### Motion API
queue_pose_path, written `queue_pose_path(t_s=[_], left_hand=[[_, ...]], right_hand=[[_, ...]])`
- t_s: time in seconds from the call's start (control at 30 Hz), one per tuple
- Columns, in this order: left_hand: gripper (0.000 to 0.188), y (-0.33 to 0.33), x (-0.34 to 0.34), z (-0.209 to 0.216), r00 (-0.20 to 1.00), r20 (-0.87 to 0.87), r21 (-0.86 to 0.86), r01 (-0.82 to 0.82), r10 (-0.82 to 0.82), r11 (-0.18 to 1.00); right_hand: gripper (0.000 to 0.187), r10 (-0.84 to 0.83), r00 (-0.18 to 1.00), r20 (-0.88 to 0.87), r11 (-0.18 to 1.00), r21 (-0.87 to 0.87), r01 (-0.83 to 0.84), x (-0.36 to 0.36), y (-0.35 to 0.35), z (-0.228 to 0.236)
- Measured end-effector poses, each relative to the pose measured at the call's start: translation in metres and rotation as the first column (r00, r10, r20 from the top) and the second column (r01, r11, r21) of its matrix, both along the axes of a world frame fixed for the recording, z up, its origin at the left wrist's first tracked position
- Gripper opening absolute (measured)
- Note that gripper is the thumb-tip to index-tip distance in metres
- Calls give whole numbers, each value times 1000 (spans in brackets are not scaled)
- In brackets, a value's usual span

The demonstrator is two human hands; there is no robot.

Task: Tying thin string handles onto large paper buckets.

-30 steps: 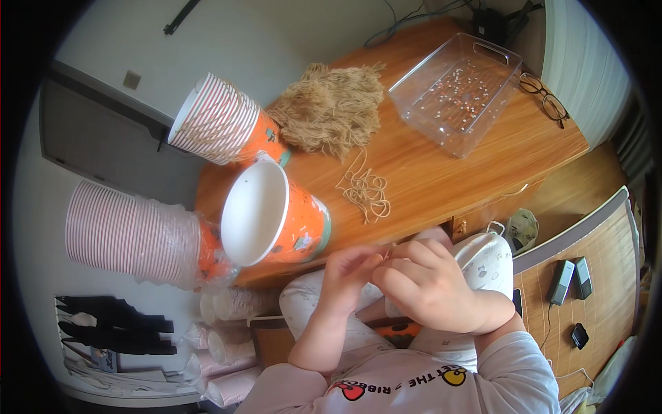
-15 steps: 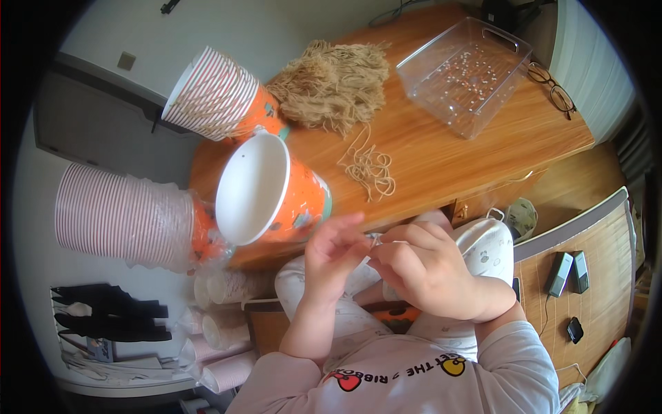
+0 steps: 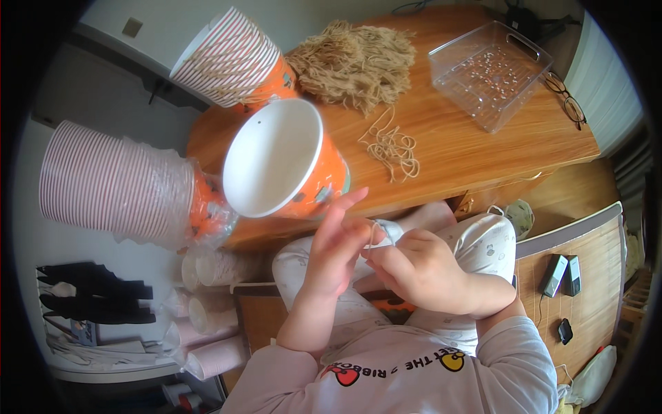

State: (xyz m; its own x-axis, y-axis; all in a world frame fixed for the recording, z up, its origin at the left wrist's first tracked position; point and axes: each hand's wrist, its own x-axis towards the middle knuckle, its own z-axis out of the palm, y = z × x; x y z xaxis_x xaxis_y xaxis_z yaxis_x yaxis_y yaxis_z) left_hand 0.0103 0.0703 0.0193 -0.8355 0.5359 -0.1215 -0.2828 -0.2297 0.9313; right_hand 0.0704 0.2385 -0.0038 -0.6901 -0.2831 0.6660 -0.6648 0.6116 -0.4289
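In front of my lap both hands are close together, joined by a thin pale string (image 3: 373,234) looped at the fingertips. My left hand (image 3: 332,250) pinches the string near the thumb while another finger points up and away. My right hand (image 3: 422,268) is closed, its curled fingers gripping the string; their tips are partly hidden. Just beyond the left hand, a large orange paper bucket (image 3: 324,181) lies tilted at the table edge, its white mouth facing left. Loose beige twine (image 3: 394,153) lies on the table past my hands.
The wooden table (image 3: 476,155) carries a heap of beige twine pieces (image 3: 355,65), a stack of paper buckets (image 3: 231,62), a clear plastic bin (image 3: 486,103) with small white bits, and glasses (image 3: 572,107). Plastic-wrapped buckets (image 3: 114,183) are at left. Small boxes (image 3: 555,276) lie at right.
My left hand has tilted, its finger stretching higher, and a string loop shows more clearly between the hands. The view has shifted slightly, so the table things appear higher and further right.
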Motion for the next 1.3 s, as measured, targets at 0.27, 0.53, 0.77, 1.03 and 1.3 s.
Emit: queue_pose_path(t_s=[0.27,0.53,0.77,1.03,1.3], left_hand=[[43,-20,8,7,989,-144,257,9,29,966],[29,-27,1,15,990,-106,385,127,-92,914],[131,-20,2,24,944,-324,66,97,-70,993],[137,-32,-2,14,939,-308,253,236,-153,938],[137,-49,2,-12,865,-495,56,129,-84,990]], right_hand=[[22,3,1000,-8,1000,-10,-3,1,-26,-1],[18,91,968,235,994,-84,-73,26,-61,-31],[33,-105,943,317,922,-323,211,32,-56,-16],[38,-278,961,11,909,-320,267,-2,-60,34],[26,-455,890,-27,875,-201,441,-11,-85,39]])
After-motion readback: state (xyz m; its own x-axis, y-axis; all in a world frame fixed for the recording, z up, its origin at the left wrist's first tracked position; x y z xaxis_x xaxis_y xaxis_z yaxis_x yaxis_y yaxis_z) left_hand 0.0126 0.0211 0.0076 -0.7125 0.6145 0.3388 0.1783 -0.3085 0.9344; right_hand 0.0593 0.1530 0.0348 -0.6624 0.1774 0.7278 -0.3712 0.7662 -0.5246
